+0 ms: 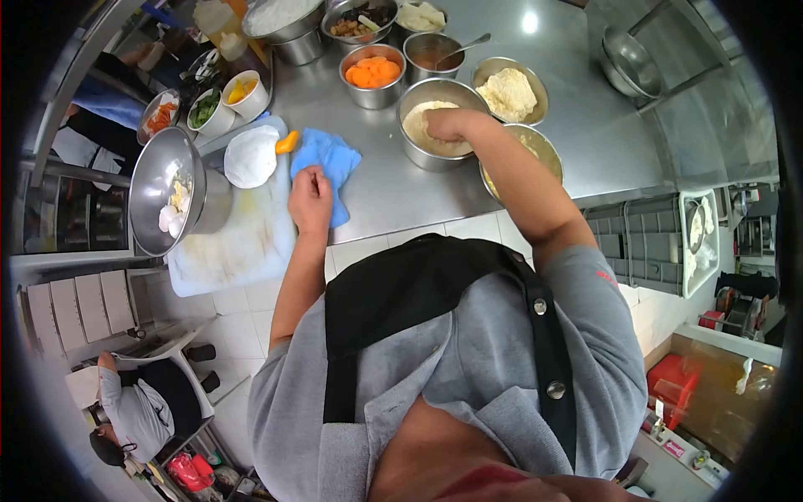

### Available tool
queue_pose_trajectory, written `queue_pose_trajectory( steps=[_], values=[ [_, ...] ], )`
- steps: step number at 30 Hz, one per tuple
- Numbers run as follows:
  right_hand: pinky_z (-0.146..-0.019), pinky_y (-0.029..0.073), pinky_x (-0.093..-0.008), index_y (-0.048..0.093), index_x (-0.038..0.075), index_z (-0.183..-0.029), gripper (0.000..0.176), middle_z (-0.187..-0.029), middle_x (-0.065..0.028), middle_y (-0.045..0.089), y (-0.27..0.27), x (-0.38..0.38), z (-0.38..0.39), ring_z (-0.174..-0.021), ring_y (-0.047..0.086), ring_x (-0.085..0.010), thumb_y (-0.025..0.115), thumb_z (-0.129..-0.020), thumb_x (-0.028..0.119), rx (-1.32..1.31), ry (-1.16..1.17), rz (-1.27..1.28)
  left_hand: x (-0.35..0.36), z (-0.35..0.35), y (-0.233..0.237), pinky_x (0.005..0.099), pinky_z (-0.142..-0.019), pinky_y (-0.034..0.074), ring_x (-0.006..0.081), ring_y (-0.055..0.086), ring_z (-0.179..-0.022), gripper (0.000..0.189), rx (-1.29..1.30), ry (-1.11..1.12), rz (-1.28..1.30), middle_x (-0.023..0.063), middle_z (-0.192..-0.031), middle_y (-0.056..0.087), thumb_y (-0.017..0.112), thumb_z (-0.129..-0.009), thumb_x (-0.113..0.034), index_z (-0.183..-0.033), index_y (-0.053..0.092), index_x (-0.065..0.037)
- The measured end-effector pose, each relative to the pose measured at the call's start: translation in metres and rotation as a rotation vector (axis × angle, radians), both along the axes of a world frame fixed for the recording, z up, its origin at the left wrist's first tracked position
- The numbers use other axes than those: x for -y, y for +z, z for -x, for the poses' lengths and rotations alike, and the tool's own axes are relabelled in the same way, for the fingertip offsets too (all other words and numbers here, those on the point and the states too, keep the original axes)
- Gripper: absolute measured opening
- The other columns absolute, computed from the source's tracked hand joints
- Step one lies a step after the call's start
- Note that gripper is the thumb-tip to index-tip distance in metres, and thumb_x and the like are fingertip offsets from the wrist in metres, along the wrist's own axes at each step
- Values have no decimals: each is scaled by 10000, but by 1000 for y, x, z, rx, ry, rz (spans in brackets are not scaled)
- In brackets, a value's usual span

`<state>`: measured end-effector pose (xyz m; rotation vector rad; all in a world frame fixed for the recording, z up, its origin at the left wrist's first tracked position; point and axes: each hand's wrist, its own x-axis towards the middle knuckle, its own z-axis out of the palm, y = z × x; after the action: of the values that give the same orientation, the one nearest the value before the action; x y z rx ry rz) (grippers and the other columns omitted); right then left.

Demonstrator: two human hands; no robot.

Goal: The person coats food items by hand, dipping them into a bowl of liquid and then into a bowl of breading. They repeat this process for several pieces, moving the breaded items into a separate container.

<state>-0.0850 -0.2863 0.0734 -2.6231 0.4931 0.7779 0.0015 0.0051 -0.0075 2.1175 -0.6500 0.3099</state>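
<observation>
My right hand (447,124) reaches into a steel bowl (442,163) of pale, crumb-like powder (427,132); its fingertips are hidden in the bowl, so what they hold cannot be made out. Curled closed, my left hand (311,199) rests at the lower edge of a blue cloth (330,159); whether anything is inside it is hidden. Left of the cloth, a white scraper (251,156) with an orange handle (288,141) lies on the cutting board (230,263). Beside the crumb bowl stand a bowl of pale yellow coated food (507,94) and another steel bowl (548,159).
Sliced carrots (373,73) and a sauce pot with a spoon (432,57) stand behind the crumb bowl. A large bowl with eggs (174,216) tilts at the board's left. White tubs (211,115) stand farther back. A seated person (150,410) is at lower left.
</observation>
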Motion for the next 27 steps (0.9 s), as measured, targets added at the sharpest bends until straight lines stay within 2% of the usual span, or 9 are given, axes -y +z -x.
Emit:
queue_pose_trajectory(
  steps=[2,3,9,12,15,18,20,23,27],
  values=[
    [-817,454,-399,468,9,-1209,412,-1104,-207,590,4,4,-6,-995,583,-308,433,-814,121,-83,46,-51,-2,1,-5,262,-590,462,133,566,-611,97,17,-12,16,73,-758,622,577,-842,-89,-922,600,-39],
    [-821,464,-404,427,-4,-1240,442,-1111,-205,586,36,-11,3,-1025,578,-313,454,-809,86,-22,-108,-104,-3,1,-5,261,-591,463,133,568,-613,98,22,-15,5,72,-758,623,576,-843,-88,-925,600,-40],
    [-871,479,-393,441,-5,-1210,453,-1128,-210,573,4,-30,10,-1062,575,-311,577,-784,63,135,-51,297,-1,1,-2,260,-603,469,133,579,-627,98,23,-18,-7,70,-764,627,569,-849,-84,-933,598,-44],
    [-886,475,-380,482,9,-1167,396,-1143,-213,566,8,-34,10,-1068,574,-300,587,-791,75,159,-114,322,-1,-1,-5,258,-606,469,127,581,-634,99,30,-16,-5,72,-770,629,569,-849,-78,-936,597,-40],
    [-874,477,-365,514,1,-1130,367,-1147,-209,567,5,-24,7,-1055,578,-305,588,-781,86,125,-81,289,-1,0,-6,253,-607,468,121,579,-636,100,9,-19,5,74,-775,631,572,-847,-71,-937,596,-35],
    [-871,469,-361,534,-16,-1090,358,-1142,-209,572,15,-6,7,-1054,569,-322,588,-769,133,25,-85,136,-3,-3,-12,247,-605,465,112,571,-633,102,33,-27,23,72,-775,629,572,-849,-66,-941,593,-28],
    [-873,461,-363,524,-25,-1119,408,-1149,-216,569,28,-1,14,-1060,560,-326,585,-767,174,95,-140,39,-2,-3,-10,240,-603,461,106,564,-632,102,61,-28,5,70,-779,628,567,-854,-63,-944,591,-21],
    [-880,450,-364,491,-21,-1199,498,-1171,-224,556,38,5,21,-1064,551,-328,584,-773,219,166,-158,-57,-1,2,-1,345,-621,488,253,611,-673,96,-6,-4,-3,86,-835,637,577,-825,-129,-904,593,-77],
    [-857,456,-347,427,-4,-1300,598,-1183,-205,555,53,8,35,-1041,563,-296,595,-785,249,187,-192,-206,-2,-3,-14,332,-612,482,239,610,-667,107,-25,-8,34,97,-802,627,580,-823,-132,-912,597,-75]
  ],
)
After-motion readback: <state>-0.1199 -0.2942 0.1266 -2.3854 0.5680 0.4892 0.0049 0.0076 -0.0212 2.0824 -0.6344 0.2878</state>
